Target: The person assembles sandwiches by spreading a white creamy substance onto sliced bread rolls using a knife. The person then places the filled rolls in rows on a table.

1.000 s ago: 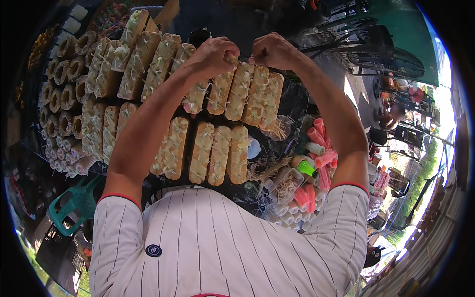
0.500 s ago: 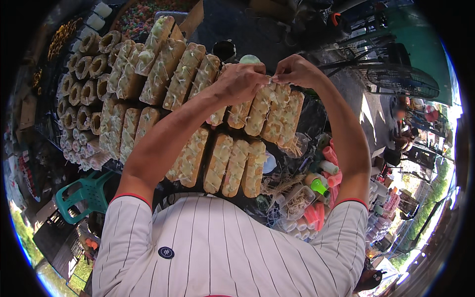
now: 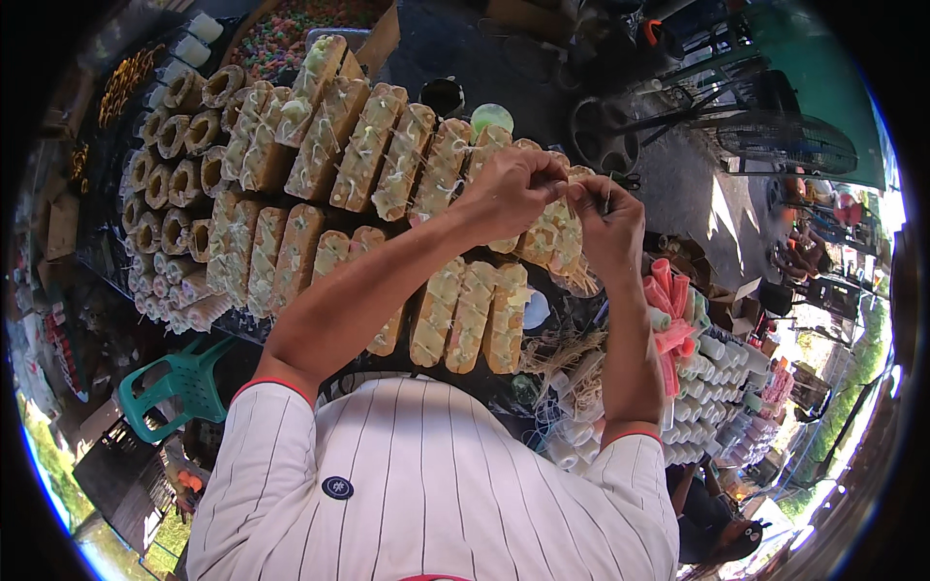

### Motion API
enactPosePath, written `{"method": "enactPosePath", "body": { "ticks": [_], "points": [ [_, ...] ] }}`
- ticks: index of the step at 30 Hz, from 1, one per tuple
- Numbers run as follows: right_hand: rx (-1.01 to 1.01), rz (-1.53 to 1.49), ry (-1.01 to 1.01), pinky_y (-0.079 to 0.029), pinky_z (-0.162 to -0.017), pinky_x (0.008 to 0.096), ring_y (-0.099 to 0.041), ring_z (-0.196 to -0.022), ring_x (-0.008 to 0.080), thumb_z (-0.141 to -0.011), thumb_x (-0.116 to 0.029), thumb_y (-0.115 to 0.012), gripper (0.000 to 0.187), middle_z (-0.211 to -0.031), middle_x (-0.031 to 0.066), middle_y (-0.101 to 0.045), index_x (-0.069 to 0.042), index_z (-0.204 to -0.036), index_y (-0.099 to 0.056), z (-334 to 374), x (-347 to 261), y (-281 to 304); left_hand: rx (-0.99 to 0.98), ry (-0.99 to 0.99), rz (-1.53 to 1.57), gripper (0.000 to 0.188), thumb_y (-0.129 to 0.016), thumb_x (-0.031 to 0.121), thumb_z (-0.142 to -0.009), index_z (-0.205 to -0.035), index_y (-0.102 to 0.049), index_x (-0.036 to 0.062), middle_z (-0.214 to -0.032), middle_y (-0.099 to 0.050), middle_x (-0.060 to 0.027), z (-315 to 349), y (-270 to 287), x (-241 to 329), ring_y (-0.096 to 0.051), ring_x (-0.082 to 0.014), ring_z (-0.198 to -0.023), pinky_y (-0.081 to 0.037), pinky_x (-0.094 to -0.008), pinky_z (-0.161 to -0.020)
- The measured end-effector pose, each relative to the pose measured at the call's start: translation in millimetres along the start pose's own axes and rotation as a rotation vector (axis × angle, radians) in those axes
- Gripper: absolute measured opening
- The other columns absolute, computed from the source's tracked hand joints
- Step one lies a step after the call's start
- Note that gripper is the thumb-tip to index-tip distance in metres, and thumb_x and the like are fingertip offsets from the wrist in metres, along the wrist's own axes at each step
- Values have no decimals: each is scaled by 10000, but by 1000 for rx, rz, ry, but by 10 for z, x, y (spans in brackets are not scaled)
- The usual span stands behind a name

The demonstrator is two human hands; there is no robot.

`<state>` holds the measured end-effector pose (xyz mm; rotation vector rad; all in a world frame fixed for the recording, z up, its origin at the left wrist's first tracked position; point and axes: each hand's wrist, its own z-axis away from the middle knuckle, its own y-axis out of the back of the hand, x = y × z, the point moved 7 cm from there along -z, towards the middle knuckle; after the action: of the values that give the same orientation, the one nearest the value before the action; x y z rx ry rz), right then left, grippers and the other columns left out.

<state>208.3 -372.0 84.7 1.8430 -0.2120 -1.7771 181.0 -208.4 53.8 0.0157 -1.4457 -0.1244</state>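
Dozens of long pale-yellow wrapped rolls (image 3: 320, 184) lie side by side in tilted rows across the dark stall table (image 3: 620, 165), filling most of the view ahead of me. To my left stand ranks of hollow brown tubes (image 3: 174, 184), open ends up; a green plastic chair (image 3: 170, 382) sits below the table edge on that side. To my right, pink and white small cylinders (image 3: 697, 358) are stacked close together, with a tuft of pale straw-like strands (image 3: 572, 353) just beside them. A standing fan (image 3: 785, 140) is well apart at upper right. My left hand (image 3: 509, 189) is curled, fingers pinched together on something thin at its tips; my right hand (image 3: 605, 223) meets it, thumb and forefinger likewise pinched. Both hover above the rightmost rolls of the upper row (image 3: 557, 228). What the fingertips grip is too small to identify; possibly a strand.
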Motion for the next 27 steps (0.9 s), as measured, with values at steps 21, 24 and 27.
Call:
{"method": "enactPosePath", "body": {
  "ticks": [21,24,27],
  "points": [
    [-199,378,-10,-549,-873,451,-725,-1004,371,-1082,-348,-610,362,-1019,229,-753,-16,-1144,-740,-127,-98,145,-153,284,1194,179,-519,236,-1079,-968,-579,109,-843,-612,-56,630,376,-503,-563,-193,-713,-430,-315,-607],
    [-259,155,158,-562,-834,428,-733,-965,341,-1044,-262,-679,266,-1035,221,-756,-27,-1142,-757,-279,-2,-63,-90,271,1118,246,-479,279,-1119,-1035,-606,86,-808,-560,-29,585,455,-415,-543,-180,-704,-428,-317,-613],
    [-280,534,277,-545,-757,370,-728,-846,267,-992,-200,-766,203,-963,131,-743,-5,-1049,-759,-444,-28,-191,-4,301,810,220,-529,262,-1119,-1068,-626,70,-772,-534,-3,545,505,-429,-526,-154,-678,-436,-326,-613]
  ]
}}
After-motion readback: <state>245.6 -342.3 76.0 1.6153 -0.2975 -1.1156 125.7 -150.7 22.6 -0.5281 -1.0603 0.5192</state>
